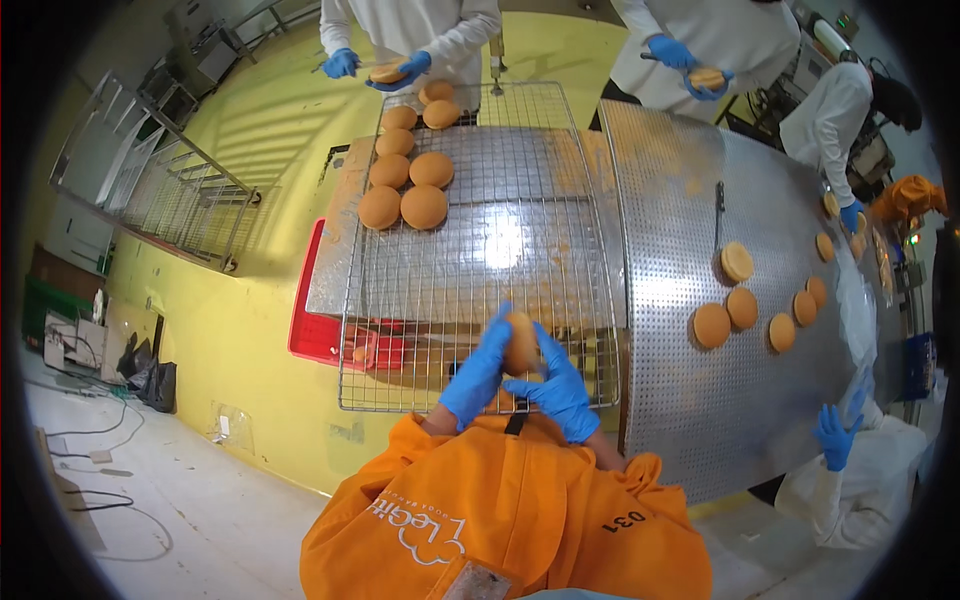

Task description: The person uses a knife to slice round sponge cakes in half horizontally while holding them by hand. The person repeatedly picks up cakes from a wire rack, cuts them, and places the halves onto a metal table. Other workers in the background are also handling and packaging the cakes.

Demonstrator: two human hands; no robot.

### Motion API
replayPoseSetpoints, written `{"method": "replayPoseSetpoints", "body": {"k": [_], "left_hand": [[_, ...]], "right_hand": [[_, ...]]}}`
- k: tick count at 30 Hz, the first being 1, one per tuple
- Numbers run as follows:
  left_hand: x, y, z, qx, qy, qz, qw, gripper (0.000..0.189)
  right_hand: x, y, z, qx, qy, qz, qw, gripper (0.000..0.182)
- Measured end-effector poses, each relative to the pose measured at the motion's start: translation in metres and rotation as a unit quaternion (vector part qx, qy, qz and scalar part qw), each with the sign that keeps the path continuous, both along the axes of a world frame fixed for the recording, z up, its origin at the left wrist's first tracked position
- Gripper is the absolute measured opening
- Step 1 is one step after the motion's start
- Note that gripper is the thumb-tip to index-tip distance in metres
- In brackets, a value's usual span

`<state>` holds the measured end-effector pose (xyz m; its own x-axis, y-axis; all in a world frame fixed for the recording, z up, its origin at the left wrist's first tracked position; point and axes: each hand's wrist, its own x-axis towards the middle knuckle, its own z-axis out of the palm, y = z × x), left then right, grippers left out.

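Observation:
In front of my body, my left hand (476, 375), in a blue glove, grips the left side of a round brown bun (520, 345). My right hand (561, 391), gloved likewise, has its fingers along the bun's right side and its thumb stretched toward my left hand. Blur between the bun and the right palm hides whether a tool is held there. Below the hands is the near end of a wire cooling rack (480, 300). At its far left, several more buns (424, 207) lie in two uneven rows.
A perforated metal table (667, 420) adjoins on the right, bearing several buns (711, 325) and a knife (719, 214). A red crate (315, 334) sits low at left. Across the rack, one person (412, 30) holds a bun; another person (705, 45) does too. A blue-gloved hand (836, 435) reaches in at right.

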<state>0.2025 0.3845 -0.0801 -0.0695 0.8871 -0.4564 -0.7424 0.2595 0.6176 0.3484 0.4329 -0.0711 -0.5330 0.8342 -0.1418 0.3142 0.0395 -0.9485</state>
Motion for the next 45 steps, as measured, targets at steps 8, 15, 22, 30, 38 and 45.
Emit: {"method": "replayPoseSetpoints", "body": {"k": [8,15,22,30,38,45], "left_hand": [[-0.088,0.104,0.015,0.121,0.482,-0.166,0.852,0.075],[-0.215,0.173,-0.026,-0.228,0.844,-0.019,0.485,0.092],[-0.153,0.108,-0.041,0.058,0.153,0.005,0.986,0.1],[-0.036,0.037,0.038,0.201,-0.068,0.002,0.977,0.128],[-0.008,0.007,0.061,0.248,0.167,0.195,0.934,0.115],[-0.006,0.006,0.052,0.286,0.208,0.263,0.898,0.116]], "right_hand": [[0.07,0.103,-0.059,-0.354,0.287,-0.341,0.823,0.049],[0.103,0.08,-0.049,-0.401,0.33,-0.314,0.795,0.03],[0.074,0.038,-0.015,-0.375,0.164,-0.187,0.893,0.062],[0.008,0.015,0.008,0.123,0.053,-0.155,0.979,0.042],[0.006,0.009,0.057,0.133,-0.058,-0.06,0.988,0.035],[0.007,-0.008,0.056,0.097,-0.011,-0.005,0.995,0.029]]}}
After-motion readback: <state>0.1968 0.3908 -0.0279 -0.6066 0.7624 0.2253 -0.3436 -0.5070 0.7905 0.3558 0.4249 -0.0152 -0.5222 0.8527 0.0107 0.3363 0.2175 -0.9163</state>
